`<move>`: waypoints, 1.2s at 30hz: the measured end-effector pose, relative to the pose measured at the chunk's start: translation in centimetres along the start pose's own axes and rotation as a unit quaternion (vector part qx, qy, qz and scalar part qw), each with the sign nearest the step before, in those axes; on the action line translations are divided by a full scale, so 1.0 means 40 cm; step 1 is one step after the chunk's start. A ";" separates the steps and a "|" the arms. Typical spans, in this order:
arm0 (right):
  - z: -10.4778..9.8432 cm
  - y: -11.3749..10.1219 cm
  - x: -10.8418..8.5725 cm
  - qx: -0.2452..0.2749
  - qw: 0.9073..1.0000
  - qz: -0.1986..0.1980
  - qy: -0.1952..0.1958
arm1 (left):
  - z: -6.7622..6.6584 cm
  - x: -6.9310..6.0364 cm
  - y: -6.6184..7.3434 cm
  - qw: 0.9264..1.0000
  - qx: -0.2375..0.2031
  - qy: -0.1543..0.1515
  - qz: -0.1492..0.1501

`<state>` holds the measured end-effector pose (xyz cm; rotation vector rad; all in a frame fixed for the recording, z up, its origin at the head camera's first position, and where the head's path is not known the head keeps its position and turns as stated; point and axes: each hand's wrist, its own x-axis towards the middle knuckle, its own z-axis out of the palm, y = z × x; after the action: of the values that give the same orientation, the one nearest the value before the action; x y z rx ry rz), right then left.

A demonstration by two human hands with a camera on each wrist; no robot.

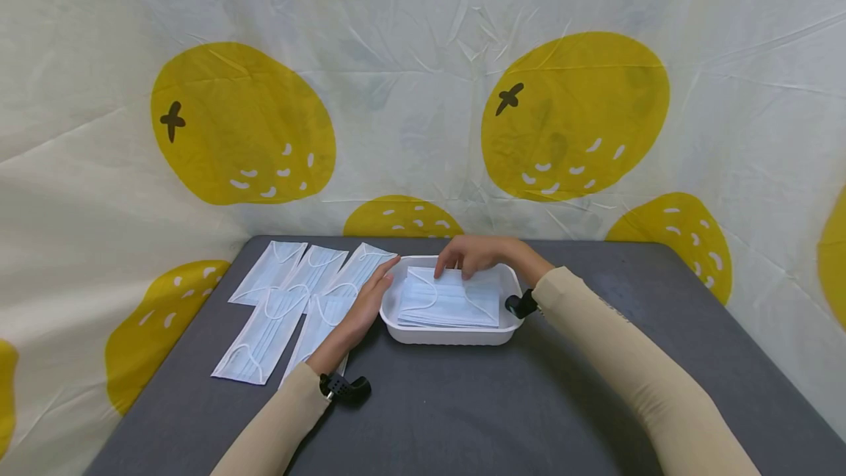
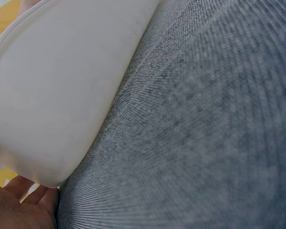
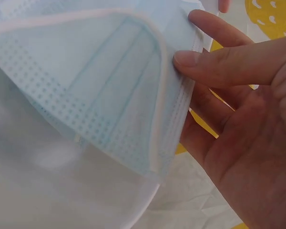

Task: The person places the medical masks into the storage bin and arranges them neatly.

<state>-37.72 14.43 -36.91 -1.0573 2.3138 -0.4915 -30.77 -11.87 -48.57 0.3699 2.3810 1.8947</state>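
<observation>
A white plastic tray (image 1: 449, 336) stands on the dark table, holding a stack of pale blue face masks (image 1: 456, 307) with white ear loops. Against the tray's left end lies my left hand (image 1: 366, 308), its fingers fairly straight; the left wrist view shows the fingers (image 2: 35, 193) by the tray's wall (image 2: 62, 86). My right hand (image 1: 477, 252) reaches over the far rim. In the right wrist view, that hand (image 3: 243, 105) pinches the edge of the top mask (image 3: 109, 81), its thumb on the face and other fingers behind the edge.
Several face masks (image 1: 264, 340) lie flat on the table left of the tray, partly overlapping and partly behind my left forearm. The dark table (image 1: 449, 417) extends in front and to the right. Behind it hangs a white curtain (image 1: 410, 116) with yellow fruit shapes.
</observation>
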 end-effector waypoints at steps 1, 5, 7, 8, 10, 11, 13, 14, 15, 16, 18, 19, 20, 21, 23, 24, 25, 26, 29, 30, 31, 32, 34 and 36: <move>0.000 -0.001 0.000 -0.001 1.000 -0.001 0.001 | 0.000 0.000 0.000 1.000 -0.001 0.001 0.000; 0.004 0.000 0.005 -0.006 1.000 -0.001 0.005 | -0.001 0.001 -0.001 1.000 -0.003 0.001 0.003; 0.008 0.003 0.009 -0.008 1.000 0.004 0.006 | -0.001 0.002 -0.002 1.000 -0.002 0.001 0.004; 0.010 0.004 0.011 -0.009 1.000 0.007 0.008 | -0.001 0.003 -0.004 1.000 -0.001 0.001 0.005; 0.014 0.004 0.013 -0.007 1.000 0.015 0.008 | -0.001 0.005 -0.006 1.000 -0.003 0.001 0.008; 0.016 0.004 0.014 -0.008 1.000 0.016 0.009 | -0.001 0.006 -0.007 1.000 -0.004 0.002 0.008; 0.020 0.003 0.016 -0.007 1.000 0.017 0.010 | -0.001 0.007 -0.008 1.000 -0.003 0.002 0.008; 0.021 0.003 0.017 -0.006 1.000 0.017 0.010 | -0.001 0.006 -0.008 1.000 -0.004 0.002 0.008; 0.023 0.002 0.017 -0.007 1.000 0.017 0.010 | -0.001 0.006 -0.007 1.000 -0.004 0.002 0.009; 0.025 0.002 0.018 -0.008 1.000 0.017 0.011 | -0.001 0.006 -0.007 1.000 -0.004 0.001 0.009; 0.028 0.003 0.018 -0.010 1.000 0.019 0.014 | -0.001 0.006 -0.005 1.000 -0.002 0.001 0.009; 0.029 0.004 0.019 -0.014 1.000 0.019 0.015 | -0.001 0.006 -0.005 1.000 -0.003 0.001 0.009; 0.030 0.005 0.020 -0.018 1.000 0.020 0.017 | -0.001 0.006 -0.004 1.000 -0.002 0.001 0.009; 0.031 0.007 0.022 -0.021 0.999 0.022 0.020 | -0.001 0.005 -0.004 1.000 -0.002 0.000 0.008; 0.032 0.010 0.023 -0.030 0.999 0.017 0.024 | -0.001 0.005 -0.002 1.000 -0.001 0.001 0.004; 0.033 0.012 0.024 -0.034 0.999 0.017 0.026 | -0.001 0.005 -0.001 1.000 -0.002 0.001 0.003; 0.033 0.014 0.026 -0.039 0.999 0.015 0.028 | -0.001 0.005 -0.001 1.000 -0.003 0.001 0.001; 0.033 0.016 0.027 -0.040 0.999 0.015 0.030 | -0.001 0.005 -0.001 1.000 -0.002 0.001 -0.001; 0.033 0.020 0.031 -0.046 0.998 0.014 0.030 | -0.001 0.006 0.000 1.000 -0.003 0.000 -0.001; 0.033 0.022 0.033 -0.047 0.998 0.013 0.030 | -0.001 0.006 0.000 1.000 -0.004 0.000 -0.001; 0.033 0.023 0.034 -0.048 0.998 0.013 0.030 | 0.000 0.007 0.000 1.000 -0.004 0.000 0.001; 0.033 0.024 0.034 -0.049 0.998 0.013 0.030 | 0.000 0.007 0.001 1.000 -0.004 0.000 0.002; 0.033 0.025 0.035 -0.048 0.998 0.011 0.030 | 0.000 0.008 0.001 1.000 -0.006 0.000 0.006; 0.034 0.026 0.036 -0.046 0.998 0.011 0.031 | 0.001 0.009 0.000 1.000 -0.005 0.002 0.006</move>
<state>-38.26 13.81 -38.99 -1.0719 2.4214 -0.4174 -31.11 -11.75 -48.54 0.3815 2.3757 1.9136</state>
